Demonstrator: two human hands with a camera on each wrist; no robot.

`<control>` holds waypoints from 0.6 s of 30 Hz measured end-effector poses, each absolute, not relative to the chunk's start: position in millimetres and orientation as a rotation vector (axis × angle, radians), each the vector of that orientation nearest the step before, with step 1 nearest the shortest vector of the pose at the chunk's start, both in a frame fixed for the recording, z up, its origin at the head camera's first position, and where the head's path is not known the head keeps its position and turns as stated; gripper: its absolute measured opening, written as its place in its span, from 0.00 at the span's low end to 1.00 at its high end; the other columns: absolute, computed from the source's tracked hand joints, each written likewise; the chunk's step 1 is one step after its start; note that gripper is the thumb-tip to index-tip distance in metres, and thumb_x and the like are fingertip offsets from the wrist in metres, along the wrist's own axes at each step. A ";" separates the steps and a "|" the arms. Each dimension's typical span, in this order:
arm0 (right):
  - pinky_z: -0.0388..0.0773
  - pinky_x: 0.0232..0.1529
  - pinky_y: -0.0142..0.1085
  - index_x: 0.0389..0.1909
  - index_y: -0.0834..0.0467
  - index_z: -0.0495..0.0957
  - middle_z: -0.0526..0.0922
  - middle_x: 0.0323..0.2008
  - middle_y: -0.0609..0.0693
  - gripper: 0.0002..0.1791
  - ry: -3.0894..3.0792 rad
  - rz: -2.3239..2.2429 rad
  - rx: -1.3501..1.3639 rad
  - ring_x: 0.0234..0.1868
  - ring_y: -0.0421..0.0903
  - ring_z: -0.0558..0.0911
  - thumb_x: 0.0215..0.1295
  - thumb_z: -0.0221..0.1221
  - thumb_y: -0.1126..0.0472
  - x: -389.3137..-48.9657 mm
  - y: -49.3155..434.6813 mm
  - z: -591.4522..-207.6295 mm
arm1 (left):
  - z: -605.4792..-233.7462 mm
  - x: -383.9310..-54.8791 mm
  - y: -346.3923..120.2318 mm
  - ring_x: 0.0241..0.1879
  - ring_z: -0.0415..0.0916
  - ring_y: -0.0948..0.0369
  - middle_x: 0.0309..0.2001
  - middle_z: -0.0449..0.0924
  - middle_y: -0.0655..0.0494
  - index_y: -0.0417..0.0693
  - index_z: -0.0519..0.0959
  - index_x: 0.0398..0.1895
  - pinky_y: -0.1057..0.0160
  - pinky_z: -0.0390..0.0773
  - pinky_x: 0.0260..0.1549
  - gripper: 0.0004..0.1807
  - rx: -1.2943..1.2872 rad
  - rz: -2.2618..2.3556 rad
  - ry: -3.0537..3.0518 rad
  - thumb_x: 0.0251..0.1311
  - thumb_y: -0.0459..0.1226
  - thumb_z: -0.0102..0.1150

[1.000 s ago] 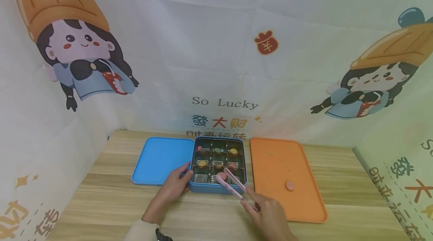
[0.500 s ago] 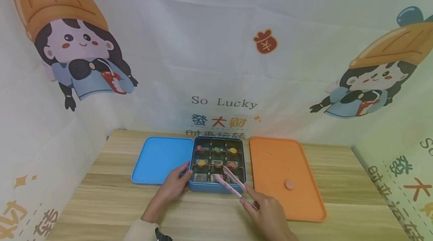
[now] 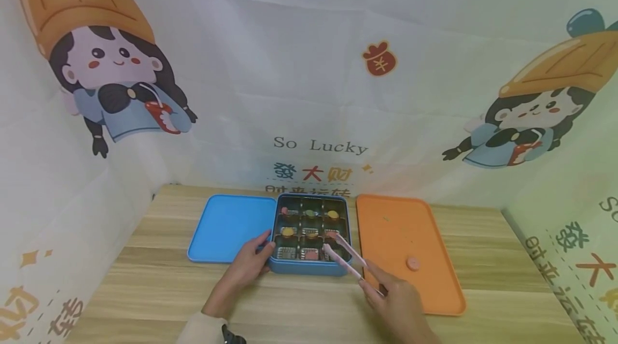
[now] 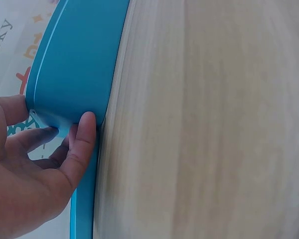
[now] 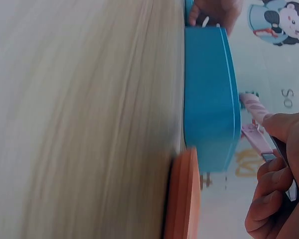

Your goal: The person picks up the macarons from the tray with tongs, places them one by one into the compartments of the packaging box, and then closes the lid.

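My left hand rests its fingertips against the near left corner of a blue box with a dark divided inside. In the left wrist view the thumb lies at the rim and the other fingers against the wall. My right hand grips pink tongs, whose two tips stand apart over the box's right side with nothing seen between them. A pink round piece lies in the front middle compartment. Yellow, green and reddish pieces sit in other compartments.
A blue lid-like tray lies left of the box. To the right is an orange tray, bearing one pink round piece and small green specks. A printed cloth hangs behind the wooden table.
The pink piece, at the tongs' tips a second ago, now lies in the front middle compartment. The right hand and tongs have shifted right. The left hand stays at the box.
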State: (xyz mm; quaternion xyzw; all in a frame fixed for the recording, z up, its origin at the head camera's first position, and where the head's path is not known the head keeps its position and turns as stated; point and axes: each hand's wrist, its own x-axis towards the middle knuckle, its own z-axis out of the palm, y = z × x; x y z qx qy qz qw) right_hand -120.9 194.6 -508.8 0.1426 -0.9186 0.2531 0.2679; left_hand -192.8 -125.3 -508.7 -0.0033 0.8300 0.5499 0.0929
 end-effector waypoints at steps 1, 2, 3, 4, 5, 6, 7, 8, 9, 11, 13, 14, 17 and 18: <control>0.51 0.14 0.20 0.50 0.54 0.86 0.59 0.14 0.30 0.24 -2.468 0.673 0.379 0.16 0.24 0.54 0.49 0.75 0.57 -120.6 198.5 -507.7 | -508.4 -192.6 -125.5 0.54 0.71 0.48 0.66 0.65 0.34 0.40 0.58 0.76 0.60 0.82 0.35 0.30 -0.013 1.634 2.460 0.75 0.40 0.47; 0.51 0.14 0.20 0.50 0.55 0.86 0.58 0.14 0.30 0.24 -2.464 0.675 0.370 0.16 0.24 0.53 0.48 0.75 0.58 -120.2 202.8 -506.6 | -508.4 -192.5 -125.8 0.54 0.71 0.48 0.66 0.65 0.34 0.40 0.58 0.76 0.60 0.82 0.35 0.30 -0.016 1.635 2.457 0.75 0.41 0.47; 0.51 0.14 0.21 0.50 0.54 0.86 0.58 0.14 0.30 0.24 -2.464 0.670 0.355 0.16 0.25 0.53 0.48 0.75 0.58 -119.7 207.4 -505.5 | -508.1 -192.3 -126.1 0.54 0.71 0.48 0.66 0.65 0.34 0.40 0.58 0.76 0.60 0.82 0.34 0.30 -0.015 1.635 2.456 0.75 0.41 0.47; 0.51 0.14 0.21 0.50 0.55 0.86 0.57 0.14 0.30 0.24 -2.469 0.666 0.340 0.16 0.25 0.52 0.48 0.76 0.58 -119.1 212.4 -504.6 | -507.7 -192.5 -126.4 0.53 0.72 0.48 0.65 0.65 0.34 0.39 0.58 0.76 0.60 0.82 0.34 0.30 -0.011 1.634 2.457 0.75 0.41 0.47; 0.51 0.14 0.22 0.50 0.55 0.86 0.57 0.14 0.30 0.25 -2.475 0.666 0.327 0.15 0.25 0.52 0.47 0.76 0.59 -118.4 217.4 -503.8 | -507.9 -192.7 -126.5 0.53 0.71 0.48 0.65 0.65 0.34 0.40 0.58 0.76 0.61 0.82 0.34 0.30 -0.016 1.635 2.452 0.75 0.41 0.47; 0.52 0.13 0.22 0.50 0.56 0.86 0.57 0.14 0.31 0.25 -2.482 0.670 0.318 0.15 0.25 0.52 0.47 0.75 0.59 -117.8 222.5 -503.1 | -508.0 -192.8 -126.6 0.53 0.71 0.48 0.65 0.66 0.35 0.40 0.58 0.76 0.61 0.82 0.35 0.30 -0.021 1.635 2.449 0.75 0.41 0.47; 0.53 0.13 0.23 0.50 0.56 0.86 0.57 0.14 0.31 0.25 -2.490 0.667 0.307 0.15 0.26 0.52 0.47 0.75 0.60 -117.1 227.7 -502.8 | -508.1 -192.7 -126.8 0.53 0.71 0.48 0.65 0.66 0.35 0.40 0.58 0.76 0.61 0.81 0.35 0.30 -0.024 1.636 2.446 0.75 0.41 0.46; 0.54 0.13 0.23 0.50 0.57 0.86 0.57 0.14 0.31 0.25 -2.496 0.674 0.300 0.15 0.26 0.51 0.47 0.75 0.60 -116.3 232.9 -502.9 | -508.3 -192.5 -127.0 0.53 0.71 0.48 0.65 0.66 0.35 0.40 0.58 0.76 0.61 0.81 0.35 0.30 -0.025 1.634 2.446 0.75 0.41 0.47; 0.55 0.12 0.24 0.50 0.58 0.86 0.57 0.14 0.32 0.25 -2.499 0.665 0.299 0.15 0.26 0.52 0.47 0.75 0.61 -115.7 238.2 -503.0 | -508.5 -192.3 -127.1 0.53 0.71 0.48 0.65 0.66 0.35 0.40 0.57 0.76 0.61 0.81 0.35 0.30 -0.025 1.634 2.445 0.75 0.41 0.47; 0.56 0.12 0.25 0.52 0.60 0.84 0.58 0.14 0.33 0.26 -2.512 0.672 0.295 0.15 0.26 0.53 0.48 0.75 0.62 -114.1 248.7 -503.9 | -509.4 -191.8 -127.2 0.54 0.71 0.49 0.66 0.66 0.36 0.41 0.58 0.76 0.61 0.81 0.35 0.30 -0.037 1.633 2.440 0.75 0.41 0.47; 0.57 0.12 0.25 0.54 0.59 0.84 0.58 0.14 0.33 0.27 -2.524 0.653 0.278 0.15 0.27 0.53 0.49 0.74 0.62 -111.8 258.7 -503.9 | -509.5 -191.4 -127.1 0.52 0.72 0.50 0.66 0.66 0.36 0.41 0.58 0.76 0.61 0.81 0.35 0.30 -0.034 1.633 2.443 0.75 0.41 0.47; 0.57 0.12 0.25 0.54 0.59 0.84 0.58 0.14 0.33 0.27 -2.521 0.636 0.279 0.15 0.27 0.53 0.49 0.74 0.63 -111.0 263.7 -503.9 | -509.5 -191.4 -127.0 0.52 0.72 0.50 0.66 0.66 0.36 0.41 0.58 0.76 0.61 0.81 0.34 0.30 -0.029 1.633 2.447 0.75 0.41 0.48; 0.56 0.12 0.25 0.54 0.59 0.84 0.57 0.13 0.33 0.27 -2.529 0.602 0.267 0.15 0.27 0.52 0.49 0.74 0.64 -107.7 276.3 -502.2 | -508.7 -191.9 -126.5 0.50 0.73 0.51 0.66 0.67 0.36 0.41 0.58 0.76 0.60 0.81 0.34 0.30 -0.017 1.643 2.450 0.75 0.41 0.48; 0.56 0.12 0.26 0.53 0.59 0.84 0.56 0.13 0.33 0.26 -2.532 0.587 0.261 0.14 0.27 0.52 0.49 0.74 0.63 -106.4 279.9 -501.7 | -508.4 -192.3 -126.3 0.50 0.73 0.51 0.66 0.66 0.35 0.40 0.58 0.76 0.60 0.81 0.34 0.30 -0.013 1.645 2.453 0.75 0.41 0.48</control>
